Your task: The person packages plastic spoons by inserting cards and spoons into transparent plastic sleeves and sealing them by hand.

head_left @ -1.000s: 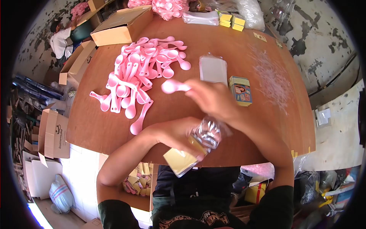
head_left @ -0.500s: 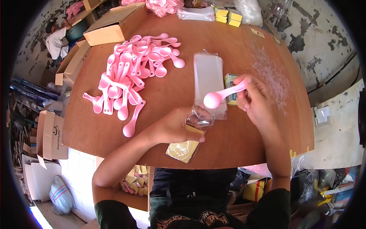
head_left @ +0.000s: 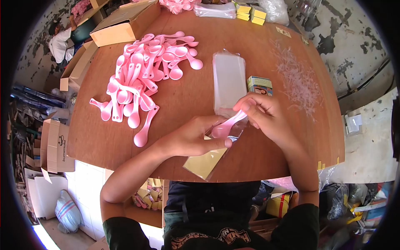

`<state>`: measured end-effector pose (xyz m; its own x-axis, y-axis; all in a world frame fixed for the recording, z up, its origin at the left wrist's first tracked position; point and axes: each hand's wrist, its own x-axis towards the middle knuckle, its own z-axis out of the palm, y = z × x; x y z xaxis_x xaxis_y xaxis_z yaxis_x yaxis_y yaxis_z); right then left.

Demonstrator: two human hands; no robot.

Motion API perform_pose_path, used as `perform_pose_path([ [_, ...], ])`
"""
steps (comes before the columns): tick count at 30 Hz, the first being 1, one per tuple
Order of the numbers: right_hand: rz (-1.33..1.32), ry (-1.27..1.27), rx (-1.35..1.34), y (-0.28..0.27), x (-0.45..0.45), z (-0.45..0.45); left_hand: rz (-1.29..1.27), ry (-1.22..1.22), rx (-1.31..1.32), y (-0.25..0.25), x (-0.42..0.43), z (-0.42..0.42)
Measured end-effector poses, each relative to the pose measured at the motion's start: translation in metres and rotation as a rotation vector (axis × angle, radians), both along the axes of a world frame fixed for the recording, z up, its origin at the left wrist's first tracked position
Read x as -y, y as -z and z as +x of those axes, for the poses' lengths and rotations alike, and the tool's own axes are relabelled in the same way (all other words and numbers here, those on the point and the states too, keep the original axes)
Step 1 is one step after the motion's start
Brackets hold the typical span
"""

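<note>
My left hand [head_left: 196, 135] grips a clear plastic bag with a yellow card [head_left: 205, 162] inside, near the table's front edge. Between the fingers of my right hand [head_left: 260, 114] is the handle of a pink spoon [head_left: 222, 130]; its bowl end lies at the bag's mouth, by my left thumb. Whether the bowl is inside the plastic is hard to tell. Behind my hands lies a stack of clear bags [head_left: 229, 81], with a small printed box [head_left: 259, 85] beside it. A heap of pink spoons [head_left: 141, 75] covers the table's left part.
On the brown table [head_left: 183, 100] are pink plastic strands [head_left: 298, 81] at the right and a cardboard box [head_left: 125, 23] at the back left. Yellow card stacks [head_left: 250, 12] stand at the back. Below the front edge is an open carton [head_left: 146, 214]. A person [head_left: 61, 43] is at far left.
My right hand has moved the spoon left and down, from beside the printed box to the bag's mouth. The left hand keeps hold of the bag.
</note>
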<state>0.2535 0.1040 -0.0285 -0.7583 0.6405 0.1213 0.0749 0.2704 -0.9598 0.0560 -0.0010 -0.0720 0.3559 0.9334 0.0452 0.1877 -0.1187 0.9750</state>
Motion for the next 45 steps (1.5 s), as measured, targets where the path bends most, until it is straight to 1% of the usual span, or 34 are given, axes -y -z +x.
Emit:
perform_pose_path([
  [2,0.051,-0.017,0.032,0.002,0.002,0.0,-0.05,-0.044,0.264,0.0,0.003,0.006],
  [3,0.049,-0.016,0.033,0.004,0.004,-0.001,-0.052,-0.043,0.265,0.001,0.002,0.005],
  [5,0.033,0.016,-0.075,0.008,0.009,-0.005,-0.048,-0.034,0.209,0.005,0.0,0.002],
  [6,0.031,0.016,-0.075,0.008,0.011,-0.005,-0.05,-0.034,0.209,0.006,0.001,0.002],
  [8,0.198,0.153,-0.13,0.008,0.014,-0.005,0.046,-0.088,0.159,0.007,0.001,0.004],
  [9,0.195,0.152,-0.13,0.008,0.015,-0.006,0.043,-0.09,0.16,0.006,0.002,0.004],
  [11,0.336,0.216,-0.175,0.009,0.016,-0.006,0.018,-0.087,0.106,0.001,0.002,0.003],
  [14,0.31,0.206,-0.222,0.012,0.016,-0.007,0.038,-0.096,0.042,-0.005,0.003,0.004],
  [18,0.21,0.168,-0.225,0.017,0.018,-0.009,0.002,-0.073,0.071,0.004,0.002,0.004],
  [20,0.127,0.142,-0.226,0.016,0.022,-0.01,0.014,-0.104,0.302,-0.002,0.003,0.01],
  [21,0.126,0.142,-0.226,0.018,0.022,-0.01,0.013,-0.104,0.301,-0.004,0.004,0.009],
  [23,0.28,0.147,-0.191,0.022,0.022,-0.01,-0.036,-0.09,0.265,-0.008,0.005,0.007],
  [24,0.281,0.147,-0.191,0.018,0.021,-0.009,-0.035,-0.089,0.265,-0.008,0.003,0.006],
  [26,0.574,0.006,-0.056,0.007,0.02,-0.007,0.247,-0.135,0.046,-0.008,0.0,0.005],
  [30,0.618,0.063,-0.072,0.01,0.025,-0.008,0.274,-0.152,0.02,-0.009,0.003,0.005],
  [35,0.773,0.166,-0.078,0.012,0.026,-0.009,0.277,-0.124,-0.081,-0.016,0.008,0.011],
  [36,0.774,0.167,-0.078,0.013,0.026,-0.008,0.278,-0.123,-0.081,-0.014,0.008,0.011],
  [38,0.891,0.133,-0.069,0.015,0.026,-0.007,0.336,-0.145,-0.137,-0.009,0.008,0.011],
  [39,0.892,0.133,-0.07,0.014,0.027,-0.007,0.337,-0.145,-0.137,-0.01,0.008,0.01],
  [41,0.969,0.133,-0.03,0.011,0.031,-0.007,0.376,-0.147,-0.315,-0.014,0.009,0.008],
  [43,0.984,0.129,-0.026,0.01,0.033,-0.007,0.403,-0.151,-0.356,-0.013,0.009,0.008],
  [45,1.06,0.1,0.025,0.01,0.036,-0.006,0.429,-0.156,-0.396,-0.012,0.01,0.009],
])
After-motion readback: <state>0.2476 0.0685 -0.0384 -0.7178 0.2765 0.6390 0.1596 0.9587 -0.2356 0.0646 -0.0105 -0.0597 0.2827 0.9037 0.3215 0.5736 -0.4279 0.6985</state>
